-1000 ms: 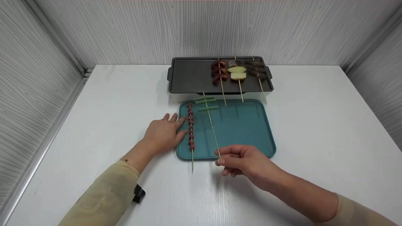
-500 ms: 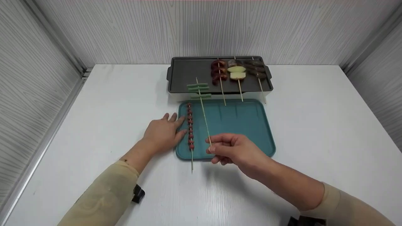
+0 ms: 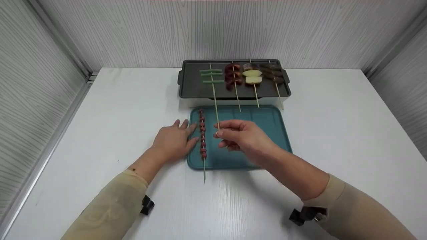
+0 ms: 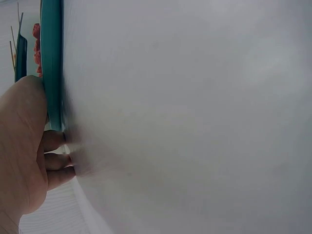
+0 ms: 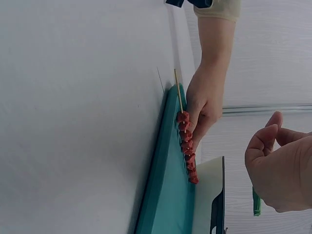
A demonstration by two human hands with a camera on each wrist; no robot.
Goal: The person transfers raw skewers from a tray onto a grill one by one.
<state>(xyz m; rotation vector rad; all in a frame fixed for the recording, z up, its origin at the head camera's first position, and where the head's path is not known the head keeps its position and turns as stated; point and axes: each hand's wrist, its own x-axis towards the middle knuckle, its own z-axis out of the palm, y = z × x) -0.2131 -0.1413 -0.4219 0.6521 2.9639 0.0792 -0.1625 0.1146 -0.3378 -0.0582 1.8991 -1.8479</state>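
Note:
My right hand pinches the lower end of a skewer of green vegetable pieces between thumb and fingers. Its green pieces are over the left half of the black grill plate; whether they touch the surface I cannot tell. In the right wrist view, part of a green piece shows beyond the hand. On the left edge of the teal tray rests my left hand, fingers spread. Beside its fingertips a skewer of small red pieces lies on the tray, its stick reaching past the front rim.
On the grill's right side lie a skewer of dark red curled pieces, one with pale yellow slices and one of dark brown pieces. Their sticks overhang the front. White wood-grain panels stand behind the white table.
My right hand has moved forward, carrying the green skewer from above the tray to over the grill, left of the dark red skewer. The left hand has stayed in place.

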